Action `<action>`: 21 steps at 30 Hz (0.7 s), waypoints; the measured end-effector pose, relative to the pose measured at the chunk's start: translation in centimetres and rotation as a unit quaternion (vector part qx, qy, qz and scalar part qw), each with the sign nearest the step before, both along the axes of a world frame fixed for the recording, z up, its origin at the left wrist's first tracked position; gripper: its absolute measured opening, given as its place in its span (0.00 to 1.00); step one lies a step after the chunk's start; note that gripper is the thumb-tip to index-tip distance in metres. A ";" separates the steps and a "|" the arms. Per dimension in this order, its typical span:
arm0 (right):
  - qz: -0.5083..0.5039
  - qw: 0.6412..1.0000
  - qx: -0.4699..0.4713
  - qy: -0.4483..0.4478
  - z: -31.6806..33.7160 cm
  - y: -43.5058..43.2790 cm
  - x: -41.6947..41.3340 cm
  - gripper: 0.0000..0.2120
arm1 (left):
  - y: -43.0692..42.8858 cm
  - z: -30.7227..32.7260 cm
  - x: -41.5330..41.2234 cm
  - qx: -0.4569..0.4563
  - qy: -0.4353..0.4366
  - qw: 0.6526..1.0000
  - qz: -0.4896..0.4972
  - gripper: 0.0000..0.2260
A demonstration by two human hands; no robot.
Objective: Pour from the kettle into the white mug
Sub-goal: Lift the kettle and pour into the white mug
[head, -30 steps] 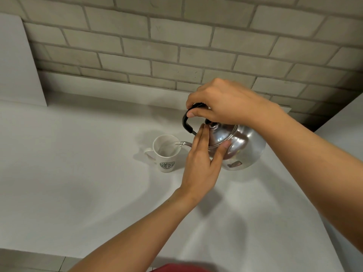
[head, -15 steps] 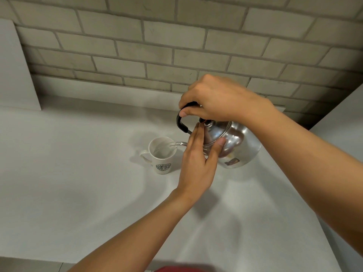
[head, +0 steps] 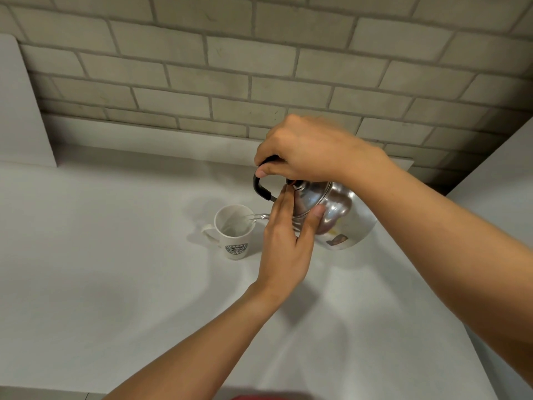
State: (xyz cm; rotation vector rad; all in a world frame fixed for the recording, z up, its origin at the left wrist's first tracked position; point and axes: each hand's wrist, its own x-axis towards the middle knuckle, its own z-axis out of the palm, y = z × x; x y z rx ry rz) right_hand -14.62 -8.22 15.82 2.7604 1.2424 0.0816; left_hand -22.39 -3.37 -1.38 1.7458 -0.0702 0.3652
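A shiny steel kettle (head: pixel 343 220) is tilted to the left, off the counter, its thin spout over the rim of the white mug (head: pixel 235 235). The mug stands upright on the counter with its handle to the left and a green round logo facing me. A thin stream of water runs from the spout into it. My right hand (head: pixel 305 153) is shut on the kettle's black handle from above. My left hand (head: pixel 285 241) presses flat against the kettle's lid, fingers straight and thumb on the lid's rim.
The white counter (head: pixel 115 269) runs back to a low white ledge under a grey brick wall (head: pixel 259 67). A white panel (head: pixel 20 105) stands at the far left. Another white surface (head: pixel 496 174) rises at the right edge.
The kettle stays tilted over the mug with both hands in the same hold. The whole scene has shifted slightly lower in the view as my head moved.
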 end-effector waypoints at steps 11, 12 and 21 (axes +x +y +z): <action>0.007 1.000 -0.009 0.004 0.2 0.3 0.1 0.13 | -0.2 0.1 0.0 -0.010 -0.005 1.000 0.006 0.28; 0.009 1.000 -0.010 0.005 0.3 0.3 0.2 0.13 | -0.2 0.2 0.0 -0.012 -0.006 1.000 0.006 0.28; 0.010 1.000 -0.014 0.005 0.6 0.6 0.4 0.13 | -0.3 0.6 0.1 -0.028 -0.010 1.000 0.009 0.28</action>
